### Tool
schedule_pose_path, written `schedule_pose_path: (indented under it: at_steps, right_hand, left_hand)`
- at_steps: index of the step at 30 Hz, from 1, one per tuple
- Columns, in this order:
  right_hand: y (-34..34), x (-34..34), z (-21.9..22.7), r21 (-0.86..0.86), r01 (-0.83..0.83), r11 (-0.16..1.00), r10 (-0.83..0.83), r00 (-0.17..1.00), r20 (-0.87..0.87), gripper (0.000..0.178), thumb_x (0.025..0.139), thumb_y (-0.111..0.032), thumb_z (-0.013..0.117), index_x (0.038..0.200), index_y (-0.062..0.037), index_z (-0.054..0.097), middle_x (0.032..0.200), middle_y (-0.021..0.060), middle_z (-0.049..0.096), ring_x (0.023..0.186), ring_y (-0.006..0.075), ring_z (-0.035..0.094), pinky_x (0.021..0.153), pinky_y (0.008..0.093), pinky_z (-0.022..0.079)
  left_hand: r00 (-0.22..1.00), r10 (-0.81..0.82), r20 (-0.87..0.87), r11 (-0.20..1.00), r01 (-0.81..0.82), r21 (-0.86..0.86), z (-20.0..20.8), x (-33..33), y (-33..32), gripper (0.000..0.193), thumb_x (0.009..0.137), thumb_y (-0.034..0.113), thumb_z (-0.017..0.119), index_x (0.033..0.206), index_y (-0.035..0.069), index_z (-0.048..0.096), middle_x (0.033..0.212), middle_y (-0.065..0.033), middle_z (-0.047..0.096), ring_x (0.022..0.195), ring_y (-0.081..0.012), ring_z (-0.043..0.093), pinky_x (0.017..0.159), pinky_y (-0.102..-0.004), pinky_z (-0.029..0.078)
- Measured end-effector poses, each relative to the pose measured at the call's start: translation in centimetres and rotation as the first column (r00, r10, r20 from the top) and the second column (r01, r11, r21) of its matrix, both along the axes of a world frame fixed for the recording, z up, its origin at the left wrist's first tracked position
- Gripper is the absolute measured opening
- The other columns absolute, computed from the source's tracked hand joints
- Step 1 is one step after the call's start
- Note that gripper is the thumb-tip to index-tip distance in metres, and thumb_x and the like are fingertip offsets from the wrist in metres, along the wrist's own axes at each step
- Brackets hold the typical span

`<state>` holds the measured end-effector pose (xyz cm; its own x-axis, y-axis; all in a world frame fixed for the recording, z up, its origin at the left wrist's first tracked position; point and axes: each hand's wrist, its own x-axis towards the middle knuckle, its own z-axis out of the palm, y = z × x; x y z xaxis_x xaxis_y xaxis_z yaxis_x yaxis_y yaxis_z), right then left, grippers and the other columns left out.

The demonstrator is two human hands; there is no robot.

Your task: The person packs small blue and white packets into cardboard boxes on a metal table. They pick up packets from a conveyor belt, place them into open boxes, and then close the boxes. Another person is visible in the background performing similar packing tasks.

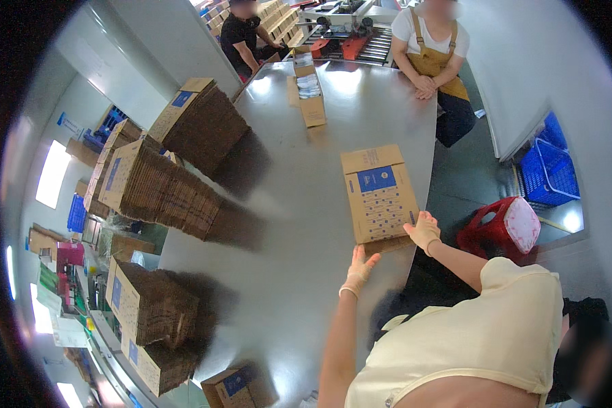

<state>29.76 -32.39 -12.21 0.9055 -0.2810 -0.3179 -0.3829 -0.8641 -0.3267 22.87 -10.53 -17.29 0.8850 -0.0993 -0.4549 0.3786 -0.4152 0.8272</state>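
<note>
A brown cardboard carton (381, 197) with a blue panel and small blue print stands on the steel table in front of me. My left hand (358, 270) is at its near left corner, palm toward it, fingers stretched and apart. At the near right corner is my right hand (423, 230), its fingers spread along the edge. Neither hand grasps the carton; whether the fingertips touch it I cannot tell for certain. A flap juts out low on its near side, between my hands.
Stacks of flattened cartons (163, 187) line the left of the steel table (292, 224). An open carton with pale packets (309, 88) sits at the far end. A person in an apron (428, 54) stands far right, another person sits far left. A red stool (489, 228) and blue basket (549, 173) stand right.
</note>
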Motion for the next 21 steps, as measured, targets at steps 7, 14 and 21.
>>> schedule_pose_path:
  at_steps: [7,14,21]
  right_hand:
    - [1.8,0.9,5.3,0.581,-0.235,0.779,-0.105,0.865,0.491,0.048,0.079,-0.009,0.068,0.123,-0.0089,0.049,0.106,0.0163,0.064,0.095,0.0322,0.063,0.082,0.0386,0.050]
    - [10.1,-3.4,15.1,0.259,-0.961,0.093,0.472,0.271,0.839,0.021,0.079,-0.022,0.070,0.096,-0.0118,0.066,0.091,0.0049,0.067,0.087,0.0248,0.062,0.078,0.0363,0.049]
    - [15.0,-10.1,14.2,0.582,-0.770,-0.262,0.508,0.402,0.762,0.034,0.085,-0.024,0.068,0.112,-0.0099,0.054,0.117,0.0099,0.059,0.104,0.0270,0.057,0.087,0.0360,0.046]
  left_hand:
    - [0.999,0.043,-0.022,0.986,-0.046,-0.163,0.0,-6.6,-0.1,0.078,0.087,0.043,0.062,0.146,0.007,0.027,0.152,-0.0124,0.026,0.138,-0.0270,0.028,0.110,-0.0384,0.029]
    - [0.027,0.989,0.148,0.105,-0.830,-0.548,6.8,-14.2,11.1,0.068,0.097,0.036,0.049,0.147,0.005,0.016,0.150,-0.0126,0.023,0.134,-0.0262,0.030,0.113,-0.0410,0.024]
    - [-0.388,0.905,0.176,-0.154,-0.683,-0.714,14.8,-22.8,13.2,0.050,0.088,0.028,0.056,0.130,0.005,0.040,0.118,-0.0062,0.047,0.113,-0.0179,0.043,0.100,-0.0338,0.031]
